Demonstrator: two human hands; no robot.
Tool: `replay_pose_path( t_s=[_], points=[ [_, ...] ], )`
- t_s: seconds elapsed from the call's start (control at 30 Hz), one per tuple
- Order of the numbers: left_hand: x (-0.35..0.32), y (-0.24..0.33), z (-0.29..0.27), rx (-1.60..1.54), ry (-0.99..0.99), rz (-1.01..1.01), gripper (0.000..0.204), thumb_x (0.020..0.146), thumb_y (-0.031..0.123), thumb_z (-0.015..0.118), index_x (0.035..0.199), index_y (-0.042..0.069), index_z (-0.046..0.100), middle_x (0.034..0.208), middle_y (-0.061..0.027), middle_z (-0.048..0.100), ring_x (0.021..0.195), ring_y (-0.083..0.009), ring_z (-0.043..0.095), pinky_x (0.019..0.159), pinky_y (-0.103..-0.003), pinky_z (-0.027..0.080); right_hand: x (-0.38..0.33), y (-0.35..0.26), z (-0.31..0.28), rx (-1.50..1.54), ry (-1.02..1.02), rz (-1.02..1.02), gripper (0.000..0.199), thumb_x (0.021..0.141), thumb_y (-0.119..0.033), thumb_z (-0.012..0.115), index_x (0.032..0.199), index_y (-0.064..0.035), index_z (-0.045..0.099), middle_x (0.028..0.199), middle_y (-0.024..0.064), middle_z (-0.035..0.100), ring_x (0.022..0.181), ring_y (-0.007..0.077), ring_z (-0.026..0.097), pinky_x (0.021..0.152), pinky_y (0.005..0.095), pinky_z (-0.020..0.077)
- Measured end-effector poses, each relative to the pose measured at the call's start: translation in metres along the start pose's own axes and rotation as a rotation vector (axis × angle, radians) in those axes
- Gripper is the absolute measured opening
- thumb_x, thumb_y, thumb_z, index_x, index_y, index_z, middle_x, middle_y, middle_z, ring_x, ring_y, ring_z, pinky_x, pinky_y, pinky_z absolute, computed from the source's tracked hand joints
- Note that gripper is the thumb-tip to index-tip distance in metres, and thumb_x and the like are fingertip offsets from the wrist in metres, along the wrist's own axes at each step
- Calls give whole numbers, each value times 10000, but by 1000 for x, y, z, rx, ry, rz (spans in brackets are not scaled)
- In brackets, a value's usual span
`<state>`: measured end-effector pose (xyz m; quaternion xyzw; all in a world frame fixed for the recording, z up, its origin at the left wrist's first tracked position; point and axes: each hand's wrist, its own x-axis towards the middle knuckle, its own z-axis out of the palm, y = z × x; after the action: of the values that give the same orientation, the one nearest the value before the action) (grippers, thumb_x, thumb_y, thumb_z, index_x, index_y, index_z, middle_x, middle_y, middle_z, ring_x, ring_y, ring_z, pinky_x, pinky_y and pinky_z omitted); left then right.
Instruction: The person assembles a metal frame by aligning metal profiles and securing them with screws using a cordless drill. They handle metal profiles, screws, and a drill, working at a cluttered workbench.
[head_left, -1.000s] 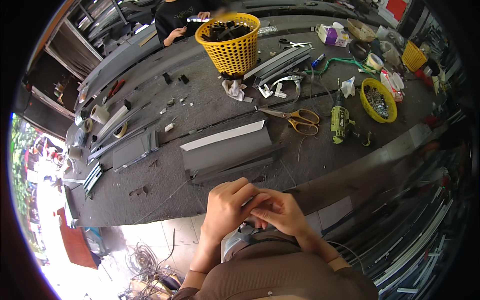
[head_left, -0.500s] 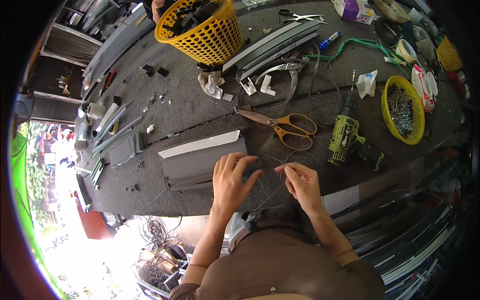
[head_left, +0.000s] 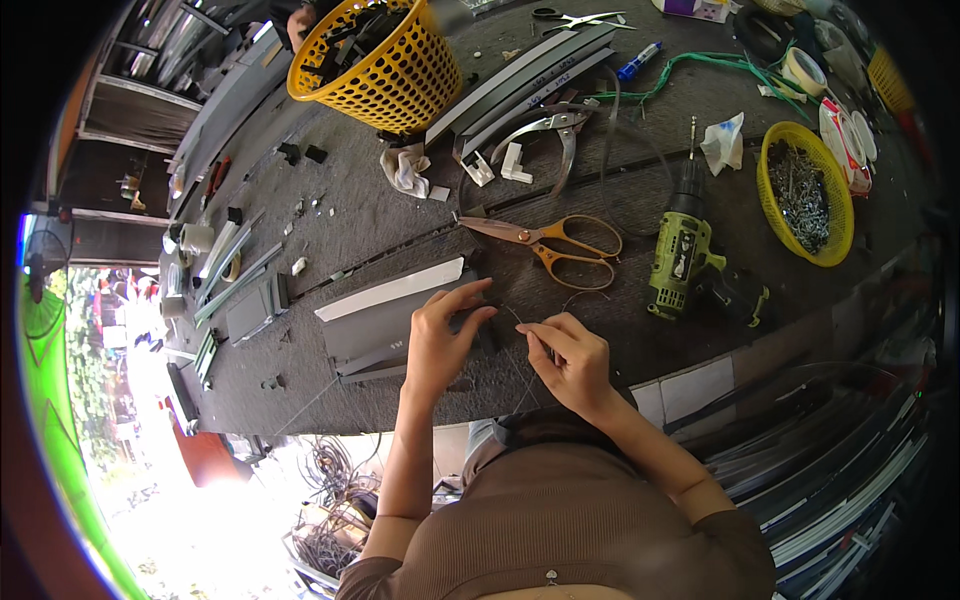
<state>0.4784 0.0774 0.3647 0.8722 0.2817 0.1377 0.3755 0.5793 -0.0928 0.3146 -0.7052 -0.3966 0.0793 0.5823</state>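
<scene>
My left hand (head_left: 445, 338) rests on the right end of a grey metal profile (head_left: 385, 322) that lies on the dark workbench (head_left: 370, 200), fingers pressing a small dark part at its end. My right hand (head_left: 570, 362) is just to the right, fingers pinched on a thin wire (head_left: 518, 355) that runs between both hands and down over the bench edge. Orange-handled scissors (head_left: 555, 245) lie just beyond my hands.
A green cordless drill (head_left: 685, 255) lies to the right, a yellow bowl of screws (head_left: 805, 195) beyond it. A yellow basket (head_left: 375, 60) of dark parts, long grey profiles (head_left: 530, 80), pliers (head_left: 550, 130) and a rag (head_left: 405, 170) sit farther back. Cable coils (head_left: 330, 470) lie on the floor.
My hands have drawn apart from a clasped position, the left settling onto the profile's end and the right pulling the thin wire to the right. The view has tilted down toward the bench.
</scene>
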Motion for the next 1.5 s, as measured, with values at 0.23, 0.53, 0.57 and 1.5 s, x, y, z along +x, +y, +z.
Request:
replay_pose_path(
  t_s=[0.23, 0.53, 0.57, 1.5],
  points=[
    [1, -3, -1, -23, -15, -15, 408, 845, 93, 805, 1247, 120, 741, 954, -135, 735, 914, -241, 736, 825, -353, 561, 2, 0, 2, -62, -19, -12, 158, 854, -58, 751, 1009, -41, 776, 836, 62, 670, 586, 178, 670, 510, 293, 524],
    [0, -5, 0, -17, -7, 11, 414, 842, 89, 809, 1249, 117, 739, 952, -139, 738, 909, -246, 738, 815, -349, 564, 3, -1, 5, -125, -19, -28, 135, 856, -72, 755, 986, -41, 775, 841, 62, 667, 602, 191, 681, 519, 299, 533],
    [-1, -4, 0, -18, -2, 13, 416, 841, 86, 808, 1250, 117, 737, 949, -134, 743, 906, -244, 738, 814, -351, 565, 3, -2, 5, -139, -21, -44, 131, 858, -78, 756, 983, -43, 776, 842, 62, 668, 609, 192, 684, 524, 300, 534],
    [-39, 8, 24, -21, 145, -18, 140, 839, 190, 823, 927, 82, 826, 894, -65, 746, 834, -248, 694, 764, -351, 547, -8, -10, 13, -334, -139, -95, 182, 910, -166, 755, 1066, -72, 764, 921, 63, 683, 615, 227, 659, 560, 327, 511]
  ],
)
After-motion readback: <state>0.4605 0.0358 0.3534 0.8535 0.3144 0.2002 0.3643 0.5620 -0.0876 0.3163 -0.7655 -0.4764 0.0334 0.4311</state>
